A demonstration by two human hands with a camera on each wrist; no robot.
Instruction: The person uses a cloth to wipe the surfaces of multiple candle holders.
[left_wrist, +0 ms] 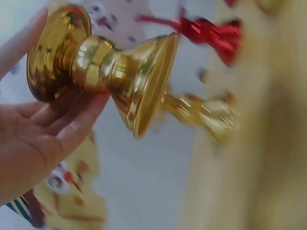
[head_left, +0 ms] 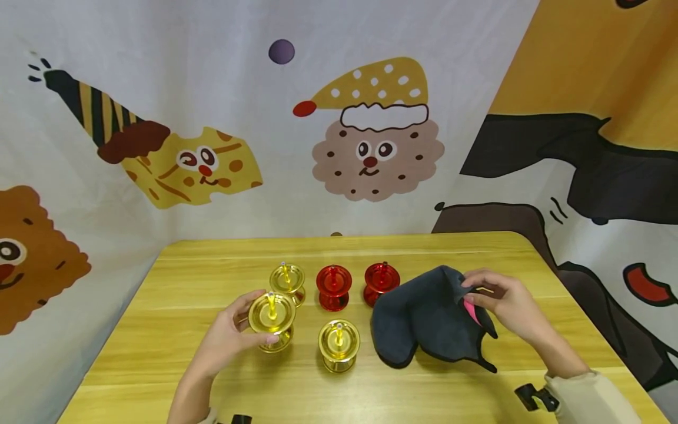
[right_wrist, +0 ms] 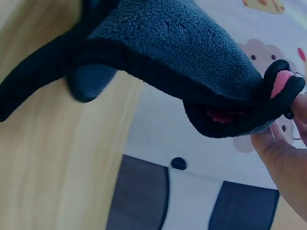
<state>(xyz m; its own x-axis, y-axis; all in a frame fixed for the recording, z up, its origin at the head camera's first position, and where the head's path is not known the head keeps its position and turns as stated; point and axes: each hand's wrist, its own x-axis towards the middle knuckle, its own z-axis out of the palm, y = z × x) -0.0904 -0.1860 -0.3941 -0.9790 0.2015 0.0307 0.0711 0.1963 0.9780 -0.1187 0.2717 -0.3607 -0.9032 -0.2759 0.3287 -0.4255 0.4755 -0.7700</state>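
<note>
In my left hand (head_left: 222, 338) is a gold candle holder (head_left: 276, 337) with a wide dished top and a central stem. Thumb and fingers grip it from the side, and the left wrist view shows fingers against its waist (left_wrist: 93, 64). My right hand (head_left: 505, 297) pinches the upper right corner of a dark grey fuzzy cloth (head_left: 424, 318). Black trim edges the cloth, and a strip of pink (head_left: 471, 312) shows where that corner folds over. The rest of the cloth drapes down toward the table, its lower right end narrowing to black tips.
A second gold candle holder (head_left: 339, 347) stands at the middle front of the wooden table (head_left: 212, 259), with a third (head_left: 288, 277) behind the left hand. Two red candle holders (head_left: 333, 288) stand in the back row. A cartoon-printed curtain (head_left: 286, 194) hangs behind the table.
</note>
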